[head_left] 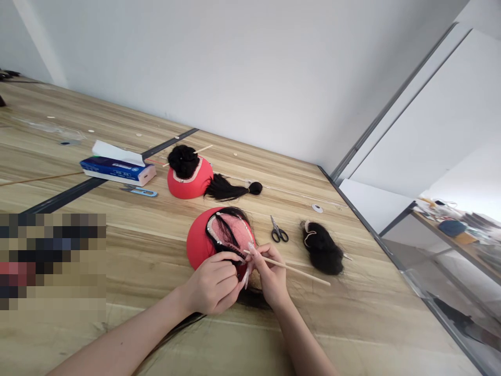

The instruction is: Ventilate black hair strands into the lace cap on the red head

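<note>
A red dome-shaped form (198, 243) sits on the table in front of me, with a net wig piece (230, 230) pinned over it and dark hair along its edges. My right hand (272, 274) is closed in a pinch on a thin wooden stick (303, 272), whose near tip meets the edge of the net. Beside it my left hand (215, 282) is closed at the same edge, fingertips among the dark strands; exactly what they pinch is too small to make out. Loose black hair (252, 298) hangs below both hands.
Behind stands a second red form (190, 185) with bundled hair and a stick. A hair bundle (230, 189), black scissors (279, 231), a dark hairpiece (324, 250), blue thread snips (143, 191) and a tissue pack (117, 171) lie around. The wall (250, 68) bounds the table's back.
</note>
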